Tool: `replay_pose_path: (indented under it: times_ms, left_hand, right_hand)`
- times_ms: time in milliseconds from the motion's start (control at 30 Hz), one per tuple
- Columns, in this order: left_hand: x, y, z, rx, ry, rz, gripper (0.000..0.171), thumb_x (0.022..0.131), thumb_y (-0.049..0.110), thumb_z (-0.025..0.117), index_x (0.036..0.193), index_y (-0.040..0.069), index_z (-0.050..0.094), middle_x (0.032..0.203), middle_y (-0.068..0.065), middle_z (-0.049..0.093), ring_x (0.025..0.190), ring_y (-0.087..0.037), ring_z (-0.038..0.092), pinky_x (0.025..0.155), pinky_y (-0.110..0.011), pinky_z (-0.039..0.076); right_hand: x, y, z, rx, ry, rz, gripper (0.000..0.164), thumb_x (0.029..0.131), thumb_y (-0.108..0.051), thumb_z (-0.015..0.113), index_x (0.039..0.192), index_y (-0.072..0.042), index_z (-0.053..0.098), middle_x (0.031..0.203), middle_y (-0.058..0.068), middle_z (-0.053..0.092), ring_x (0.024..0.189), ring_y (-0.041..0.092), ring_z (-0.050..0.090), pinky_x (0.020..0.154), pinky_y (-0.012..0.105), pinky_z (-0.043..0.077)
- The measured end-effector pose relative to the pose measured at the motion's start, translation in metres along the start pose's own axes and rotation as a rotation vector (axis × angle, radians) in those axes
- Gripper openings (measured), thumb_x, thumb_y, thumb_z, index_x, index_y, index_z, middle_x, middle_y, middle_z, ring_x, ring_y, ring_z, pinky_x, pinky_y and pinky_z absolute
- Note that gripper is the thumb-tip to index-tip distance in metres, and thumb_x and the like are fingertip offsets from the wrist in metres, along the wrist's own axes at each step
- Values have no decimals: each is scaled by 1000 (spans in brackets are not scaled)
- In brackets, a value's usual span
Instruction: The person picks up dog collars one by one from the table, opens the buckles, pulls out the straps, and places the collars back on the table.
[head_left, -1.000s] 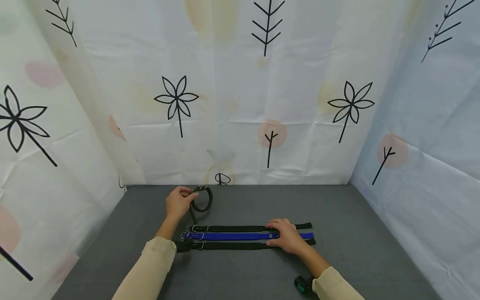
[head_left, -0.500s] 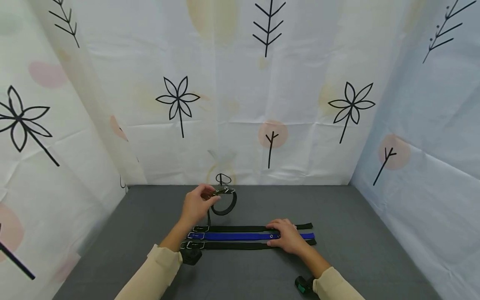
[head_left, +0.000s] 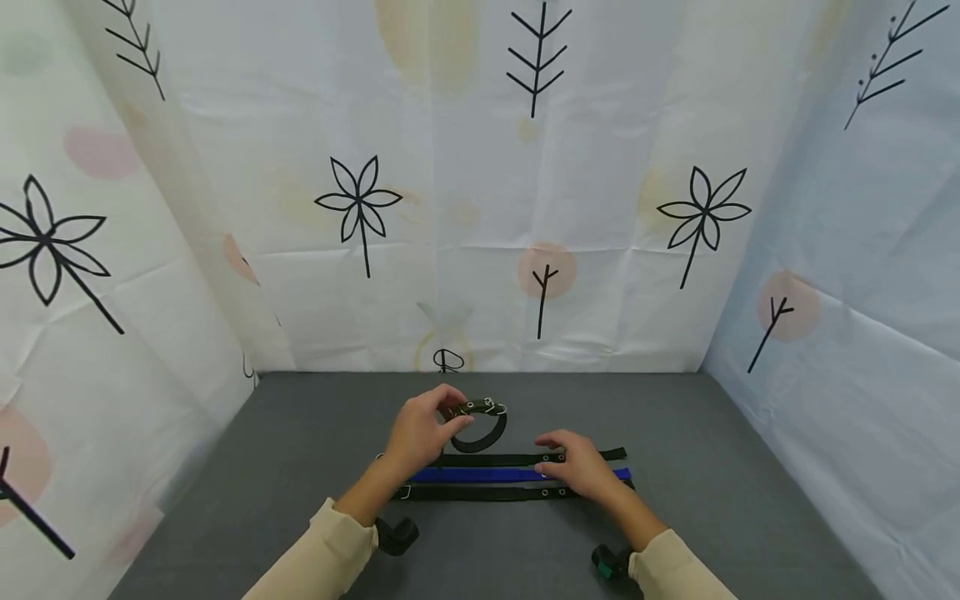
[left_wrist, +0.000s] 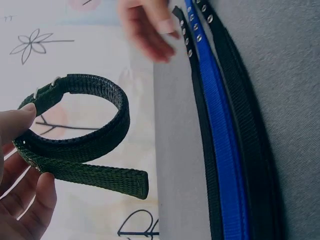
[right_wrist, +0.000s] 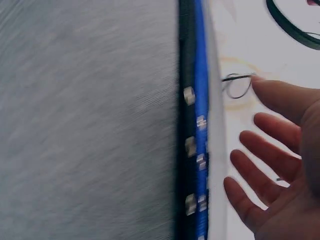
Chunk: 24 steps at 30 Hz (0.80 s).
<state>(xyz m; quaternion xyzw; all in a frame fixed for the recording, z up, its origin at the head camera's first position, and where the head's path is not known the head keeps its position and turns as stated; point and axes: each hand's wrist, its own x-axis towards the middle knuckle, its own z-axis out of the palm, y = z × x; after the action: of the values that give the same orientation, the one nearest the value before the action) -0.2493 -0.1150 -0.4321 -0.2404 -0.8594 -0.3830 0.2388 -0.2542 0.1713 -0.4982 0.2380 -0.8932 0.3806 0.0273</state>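
Note:
A dark green collar point(head_left: 480, 447), buckled into a loop, hangs from my left hand point(head_left: 423, 429), pinched between thumb and fingers above the table. In the left wrist view the loop point(left_wrist: 120, 125) shows its woven band, and a free strap end point(left_wrist: 115, 181) sticks out below it. Three collars lie straight and side by side: a dark one point(head_left: 495, 460) at the back, a blue one point(head_left: 480, 475) in the middle, a black one point(head_left: 495, 493) in front. My right hand point(head_left: 581, 465) hovers over their eyeleted ends, fingers apart and holding nothing, as the right wrist view also shows.
The grey table point(head_left: 675, 467) spreads around the collars. Behind it stands a white patterned cloth wall point(head_left: 480, 200), with side cloths at left and right. Black wrist cameras point(head_left: 397, 536) sit on both wrists.
My left hand has carried the looped collar to the right, then lowered it slightly toward me. The right hand has lifted off the flat collars, which stay in place.

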Motion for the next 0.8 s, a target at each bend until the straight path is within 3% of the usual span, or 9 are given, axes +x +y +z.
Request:
replay_pose_path:
  times_ms: [133,233,367,467,667,800]
  left_hand:
    - [-4,4,4,29,-27,31,26,78,20,83,98,20,66,86,13,63,75,-6,58,61,-28,46]
    - [-5,5,7,61,-37,71,26,78,21,83,98,20,66,87,12,63,75,-5,58,62,-28,46]
    - [-6,8,10,90,-43,126,25,78,23,83,98,19,67,87,10,63,75,-6,57,62,-27,46]
    - [-6,10,12,104,-46,161,25,78,23,83,98,19,67,87,9,64,75,-6,56,62,-26,46]
    - [-9,13,19,117,-60,228,25,78,22,83,99,18,69,88,9,64,75,-6,56,61,-24,47]
    - [-9,16,23,105,-52,255,26,78,21,83,100,17,70,89,8,64,75,-7,56,62,-23,47]
  right_hand:
    - [3,-13,-5,97,103,-58,33,89,-19,72,119,-5,65,114,13,64,95,34,61,72,34,51]
    - [6,-27,-7,138,196,-160,30,89,-16,73,117,-7,66,111,8,65,96,32,60,71,30,52]
    - [7,-56,-12,165,277,-294,26,87,-6,73,112,-4,67,107,13,65,93,32,58,65,31,52]
    - [10,-65,-11,173,295,-347,26,85,-3,74,110,-3,67,105,17,64,89,31,57,62,29,50]
    - [18,-60,-3,116,291,-387,25,84,-11,76,108,-11,69,100,5,64,81,18,54,58,31,47]
    - [18,-62,-2,76,285,-407,23,83,-11,77,106,-10,71,95,-3,64,70,12,51,57,31,46]
